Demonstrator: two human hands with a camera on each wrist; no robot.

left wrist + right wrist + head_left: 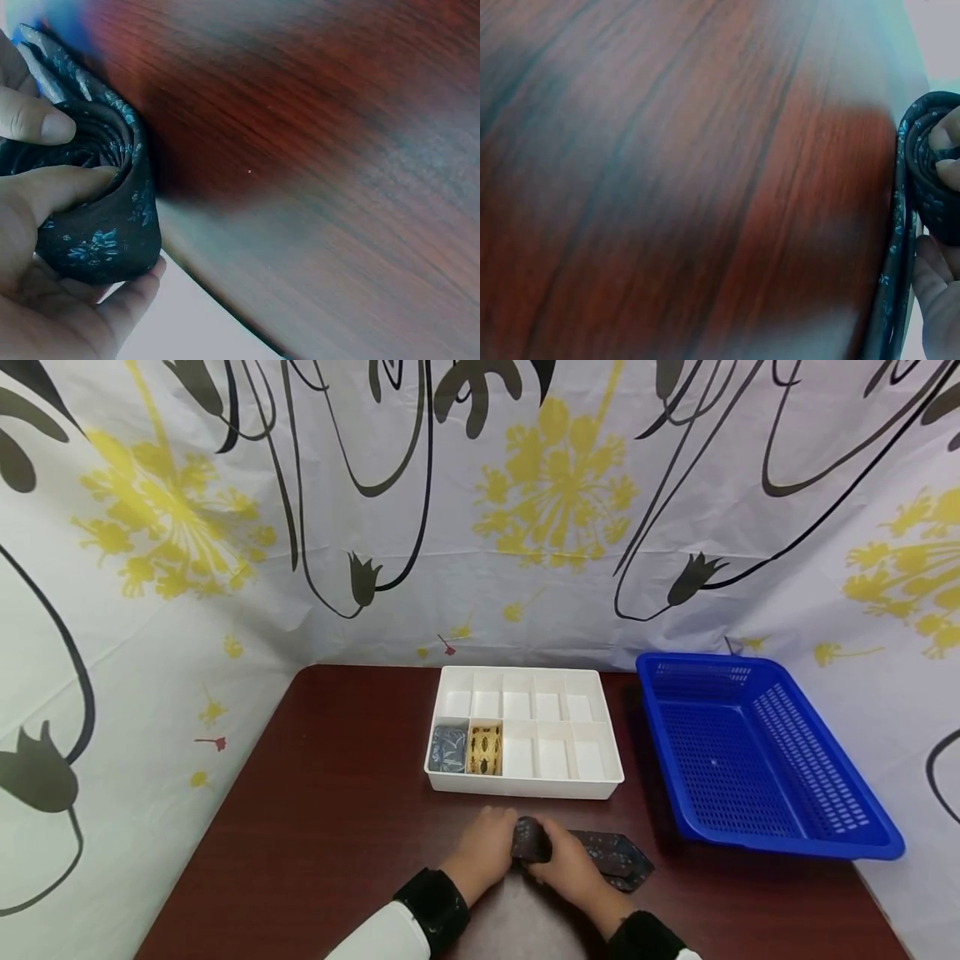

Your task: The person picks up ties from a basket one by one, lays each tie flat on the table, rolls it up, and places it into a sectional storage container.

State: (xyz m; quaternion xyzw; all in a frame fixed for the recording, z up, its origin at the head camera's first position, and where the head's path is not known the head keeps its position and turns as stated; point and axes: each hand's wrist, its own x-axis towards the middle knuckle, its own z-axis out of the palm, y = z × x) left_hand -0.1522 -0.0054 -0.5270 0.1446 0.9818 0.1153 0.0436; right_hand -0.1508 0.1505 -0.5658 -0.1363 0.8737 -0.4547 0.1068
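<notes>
A dark tie with small blue flowers is partly wound into a roll (531, 841) near the front edge of the brown table (322, 827). My left hand (483, 847) grips the roll from the left, and my right hand (570, 868) grips it from the right. The tie's unrolled wide end (621, 858) lies flat to the right of the hands. In the left wrist view the thumb and fingers of my left hand (71, 154) curl round the roll (105, 232). The right wrist view shows the roll (922, 180) at the right edge with my right hand's (946, 154) fingertips inside it.
A white divided box (525, 789) stands mid-table behind the hands. Its front left compartments hold a rolled grey-blue tie (448, 748) and a rolled yellow tie (484, 749). A blue plastic basket (787, 847) sits at the right. Patterned cloth walls enclose the table.
</notes>
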